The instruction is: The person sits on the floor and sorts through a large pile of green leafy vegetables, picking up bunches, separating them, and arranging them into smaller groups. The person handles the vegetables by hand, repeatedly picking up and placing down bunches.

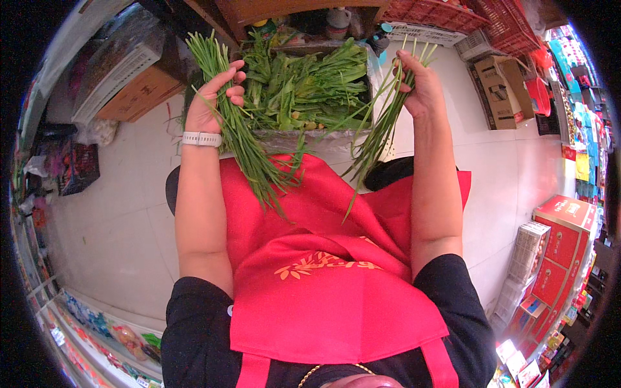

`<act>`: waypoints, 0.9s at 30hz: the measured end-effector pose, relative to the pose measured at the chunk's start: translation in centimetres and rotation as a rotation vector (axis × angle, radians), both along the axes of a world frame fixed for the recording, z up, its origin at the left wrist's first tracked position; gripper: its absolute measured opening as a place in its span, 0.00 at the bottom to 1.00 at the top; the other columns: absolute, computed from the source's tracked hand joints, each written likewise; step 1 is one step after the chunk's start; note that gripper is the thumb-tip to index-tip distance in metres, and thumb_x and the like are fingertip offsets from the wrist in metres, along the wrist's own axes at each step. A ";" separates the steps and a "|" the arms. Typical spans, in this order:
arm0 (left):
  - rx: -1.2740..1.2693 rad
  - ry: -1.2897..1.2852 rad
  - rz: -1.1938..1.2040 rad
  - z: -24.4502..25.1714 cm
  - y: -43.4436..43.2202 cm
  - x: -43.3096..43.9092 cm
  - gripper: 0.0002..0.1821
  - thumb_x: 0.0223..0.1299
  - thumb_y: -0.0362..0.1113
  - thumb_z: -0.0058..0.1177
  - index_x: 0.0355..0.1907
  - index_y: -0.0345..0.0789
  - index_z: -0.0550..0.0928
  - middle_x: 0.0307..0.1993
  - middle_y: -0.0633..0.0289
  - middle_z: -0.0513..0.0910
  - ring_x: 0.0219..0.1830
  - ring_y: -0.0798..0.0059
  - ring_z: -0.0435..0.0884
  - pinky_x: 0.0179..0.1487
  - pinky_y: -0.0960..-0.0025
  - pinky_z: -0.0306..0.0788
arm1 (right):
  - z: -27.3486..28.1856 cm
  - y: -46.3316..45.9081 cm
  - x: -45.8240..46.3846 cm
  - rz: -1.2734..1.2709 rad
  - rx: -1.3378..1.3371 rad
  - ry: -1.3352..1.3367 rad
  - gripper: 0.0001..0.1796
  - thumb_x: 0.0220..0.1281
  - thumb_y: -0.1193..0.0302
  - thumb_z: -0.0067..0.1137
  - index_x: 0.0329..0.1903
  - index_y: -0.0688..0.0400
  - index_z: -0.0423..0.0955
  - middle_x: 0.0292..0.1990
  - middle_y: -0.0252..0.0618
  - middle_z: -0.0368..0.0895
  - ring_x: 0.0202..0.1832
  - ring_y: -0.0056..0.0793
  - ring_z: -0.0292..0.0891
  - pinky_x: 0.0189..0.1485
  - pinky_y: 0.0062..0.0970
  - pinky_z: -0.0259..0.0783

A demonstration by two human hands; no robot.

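My left hand [213, 99], with a pale band at the wrist, holds a thick bunch of long green garlic chives [237, 131]. The leaf ends hang over the lap of the red apron [310, 271]. On the other side, my right hand [419, 80] grips a thinner bunch of the same greens [388, 121], its stem ends up and its leaves trailing down toward the apron. Between the hands, in front of me, a plastic-lined box [315, 138] holds leafy green vegetables [310, 87]. The two bunches are apart.
Cardboard boxes [140, 92] stand at the upper left, near a dark crate [80, 167]. Red crates [504, 24] and an open carton [502, 92] are at the upper right. Stacked red boxes [558, 262] and a white crate [529, 247] stand at the right.
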State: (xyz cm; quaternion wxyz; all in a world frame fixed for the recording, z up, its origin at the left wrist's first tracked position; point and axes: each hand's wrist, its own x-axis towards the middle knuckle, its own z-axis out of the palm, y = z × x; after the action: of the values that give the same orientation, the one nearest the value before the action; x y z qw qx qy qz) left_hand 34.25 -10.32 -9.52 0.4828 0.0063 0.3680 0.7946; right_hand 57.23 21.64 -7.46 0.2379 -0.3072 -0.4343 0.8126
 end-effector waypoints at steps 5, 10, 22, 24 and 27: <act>-0.124 0.100 -0.057 -0.2 2.1 2.6 0.15 0.58 0.29 0.61 0.48 0.32 0.77 0.36 0.60 0.81 0.26 0.83 0.74 0.28 0.77 0.72 | 0.4 -0.4 0.0 0.004 0.000 0.001 0.09 0.58 0.70 0.65 0.37 0.58 0.75 0.27 0.31 0.77 0.23 0.14 0.64 0.16 0.14 0.52; -0.141 0.143 -0.254 0.3 5.8 7.2 0.13 0.58 0.33 0.63 0.44 0.36 0.78 0.39 0.59 0.85 0.28 0.86 0.77 0.30 0.79 0.75 | -0.3 -2.9 -1.2 0.120 0.075 -0.090 0.08 0.60 0.67 0.63 0.36 0.56 0.75 0.27 0.29 0.77 0.21 0.12 0.62 0.17 0.15 0.51; -0.149 0.235 -0.243 0.0 8.7 9.9 0.11 0.56 0.32 0.63 0.40 0.34 0.79 0.29 0.68 0.80 0.24 0.84 0.75 0.24 0.78 0.69 | 0.4 -8.5 -2.4 0.405 0.152 -0.229 0.11 0.57 0.71 0.67 0.40 0.54 0.73 0.28 0.23 0.74 0.24 0.09 0.61 0.20 0.12 0.49; -0.152 0.267 -0.210 0.0 8.7 9.8 0.10 0.57 0.33 0.63 0.40 0.34 0.80 0.29 0.68 0.80 0.23 0.84 0.75 0.24 0.78 0.68 | 0.3 -8.3 -2.4 0.429 0.158 -0.220 0.11 0.56 0.72 0.67 0.39 0.55 0.73 0.28 0.24 0.75 0.24 0.09 0.61 0.20 0.12 0.49; -0.170 0.342 -0.143 -0.1 8.7 9.8 0.10 0.57 0.35 0.63 0.40 0.34 0.81 0.29 0.68 0.81 0.23 0.84 0.74 0.24 0.78 0.67 | 0.2 -8.3 -2.6 0.485 0.148 -0.234 0.10 0.57 0.70 0.67 0.38 0.54 0.73 0.28 0.25 0.76 0.24 0.09 0.61 0.20 0.12 0.49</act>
State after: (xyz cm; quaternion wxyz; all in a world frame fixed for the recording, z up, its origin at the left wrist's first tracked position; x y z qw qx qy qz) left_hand 44.04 -1.59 -9.60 0.4672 0.1266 0.5090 0.7118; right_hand 54.66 13.35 -7.29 0.0065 -0.2678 -0.5777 0.7711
